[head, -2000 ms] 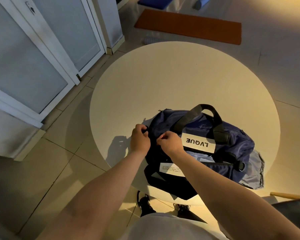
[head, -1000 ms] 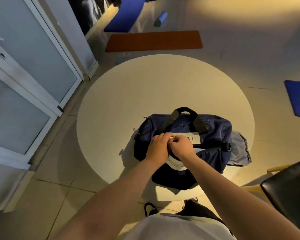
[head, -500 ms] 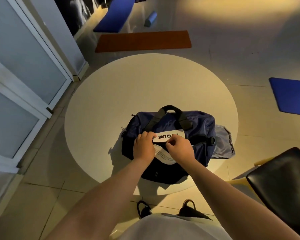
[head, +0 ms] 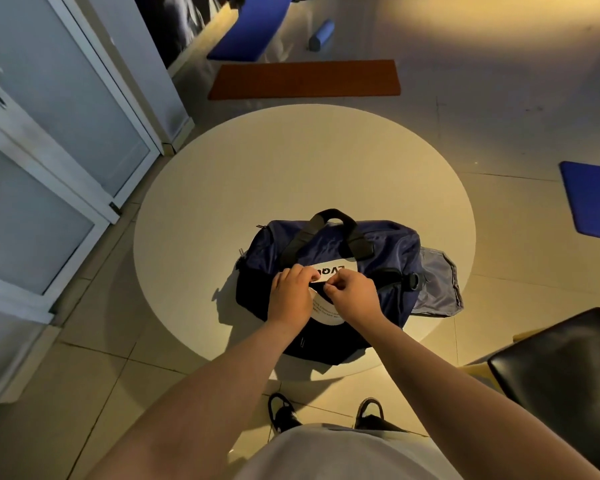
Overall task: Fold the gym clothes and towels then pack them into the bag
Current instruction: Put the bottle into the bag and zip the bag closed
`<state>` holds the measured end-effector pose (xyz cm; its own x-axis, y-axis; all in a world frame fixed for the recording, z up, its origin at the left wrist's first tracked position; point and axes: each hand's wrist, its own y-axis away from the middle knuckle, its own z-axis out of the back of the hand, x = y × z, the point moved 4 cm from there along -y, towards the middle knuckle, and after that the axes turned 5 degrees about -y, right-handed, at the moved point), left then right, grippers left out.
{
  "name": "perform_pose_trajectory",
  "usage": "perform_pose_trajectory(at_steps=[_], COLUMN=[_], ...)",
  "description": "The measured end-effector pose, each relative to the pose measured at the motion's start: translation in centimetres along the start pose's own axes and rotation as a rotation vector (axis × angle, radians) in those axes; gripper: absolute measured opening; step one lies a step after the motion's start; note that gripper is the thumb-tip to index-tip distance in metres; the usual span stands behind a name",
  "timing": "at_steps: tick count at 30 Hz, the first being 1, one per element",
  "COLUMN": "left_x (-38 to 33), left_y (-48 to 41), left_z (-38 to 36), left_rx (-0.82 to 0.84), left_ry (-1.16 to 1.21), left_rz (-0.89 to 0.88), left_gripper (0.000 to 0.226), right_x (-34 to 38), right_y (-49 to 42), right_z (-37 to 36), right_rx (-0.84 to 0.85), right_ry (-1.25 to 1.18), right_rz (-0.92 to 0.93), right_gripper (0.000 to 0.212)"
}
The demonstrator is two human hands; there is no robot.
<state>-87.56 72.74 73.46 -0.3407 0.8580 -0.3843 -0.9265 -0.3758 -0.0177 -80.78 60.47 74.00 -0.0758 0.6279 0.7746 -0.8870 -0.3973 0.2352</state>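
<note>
At the left of the frame stood pale doors (head: 49,150), well apart from the work; the round surface (head: 291,168) filled the middle, and the bag (head: 388,251) lay on its lower part, near the person, probably so both arms could reach it easily; the left hand (head: 290,296) sat on the bag's top just left of centre, its grip narrow, fingers curled and pinching at the dark seam beside the white label (head: 326,270), seemingly to steady the cloth; the right hand (head: 352,294) met it from the right, its grip likewise narrow and pinched at the same seam, which I judged to be work on a zip; the handle (head: 331,216) arched over the bag's far side, out of the way; a grey flap (head: 437,282) trailed from the bag's right end toward the surface's edge; a black chair (head: 561,375) sat at lower right, cut off by the frame; what the fingertips held, zip pull or fabric, was hidden by the knuckles; the label's lettering was half covered; no clothes or towels showed, and whether they lay inside could not be told.
</note>
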Motion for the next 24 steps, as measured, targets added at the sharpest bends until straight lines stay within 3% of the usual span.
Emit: perform_pose_trajectory(at_steps=[9,14,24], left_x=[0.8,-4.5,-5.2], left_y=[-0.4,0.2,-0.1], left_z=[0.6,-0.7,-1.1], left_rx=[0.005,0.028,-0.001], left_ry=[-0.075,0.019,-0.068], left_rz=[0.100,-0.149,-0.118], left_gripper=[0.033,0.040,0.030], right_x=[-1.7,-1.6,-2.2], right_y=[0.0,0.2,0.7], right_z=[3.0,2.8,4.2], right_rx=[-0.062,-0.072,-0.068], right_ry=[0.127,0.005,0.040], right_rz=[-0.007,0.117,0.151], right_gripper=[0.009,0.005,0.008])
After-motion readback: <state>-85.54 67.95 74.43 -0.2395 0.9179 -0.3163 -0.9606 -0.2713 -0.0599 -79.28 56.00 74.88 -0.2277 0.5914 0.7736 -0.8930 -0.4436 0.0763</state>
